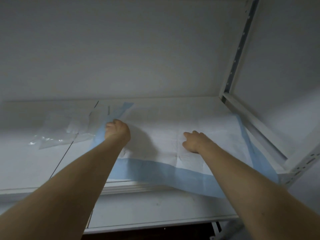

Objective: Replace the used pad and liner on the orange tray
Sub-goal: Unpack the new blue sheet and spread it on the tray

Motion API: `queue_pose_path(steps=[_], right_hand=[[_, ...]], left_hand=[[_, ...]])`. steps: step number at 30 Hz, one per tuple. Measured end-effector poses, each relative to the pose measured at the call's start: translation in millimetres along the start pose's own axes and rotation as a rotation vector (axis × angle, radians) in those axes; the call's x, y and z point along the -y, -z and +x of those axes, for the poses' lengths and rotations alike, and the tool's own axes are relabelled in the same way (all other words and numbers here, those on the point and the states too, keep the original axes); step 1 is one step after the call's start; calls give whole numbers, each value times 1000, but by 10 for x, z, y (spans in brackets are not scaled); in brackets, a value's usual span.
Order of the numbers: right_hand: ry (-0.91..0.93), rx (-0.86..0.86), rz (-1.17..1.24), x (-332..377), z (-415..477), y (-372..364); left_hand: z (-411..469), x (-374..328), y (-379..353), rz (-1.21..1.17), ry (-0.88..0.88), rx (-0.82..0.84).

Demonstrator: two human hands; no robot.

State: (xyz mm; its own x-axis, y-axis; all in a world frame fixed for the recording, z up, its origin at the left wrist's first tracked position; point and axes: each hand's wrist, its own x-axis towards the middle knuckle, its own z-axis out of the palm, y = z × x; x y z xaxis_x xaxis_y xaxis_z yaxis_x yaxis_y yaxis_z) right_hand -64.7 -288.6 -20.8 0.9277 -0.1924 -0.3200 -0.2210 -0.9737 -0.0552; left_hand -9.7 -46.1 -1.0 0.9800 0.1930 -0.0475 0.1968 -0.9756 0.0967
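White blue-bordered absorbent pad (161,134) on white shelf (26,163): edge gripped in left hand (116,130), flat relaxed right hand (194,142) steadying, probably for pulling free.

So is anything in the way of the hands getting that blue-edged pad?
Nothing visible. The left hand grips the blue edge of the pad and the right hand rests on its white top. The clear plastic bag lies off to the left.

Dim, grey light; soft shadow beside the left hand (115,130); edges bowed by wide-angle distortion, slightly blurred
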Motion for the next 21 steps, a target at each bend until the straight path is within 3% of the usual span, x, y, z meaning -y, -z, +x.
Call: queue_pose_path(steps=[6,10,17,21], right_hand=[[5,-171,-37,121,20,99],[-8,-128,-89,202,57,177],[121,-67,-205,204,13,285],[179,-54,-294,236,-32,358]], left_hand=[[121,119,64,23,-54,18],[123,179,191,21,-77,31],[85,231,242,-124,-11,124],[77,187,254,-88,-13,164]])
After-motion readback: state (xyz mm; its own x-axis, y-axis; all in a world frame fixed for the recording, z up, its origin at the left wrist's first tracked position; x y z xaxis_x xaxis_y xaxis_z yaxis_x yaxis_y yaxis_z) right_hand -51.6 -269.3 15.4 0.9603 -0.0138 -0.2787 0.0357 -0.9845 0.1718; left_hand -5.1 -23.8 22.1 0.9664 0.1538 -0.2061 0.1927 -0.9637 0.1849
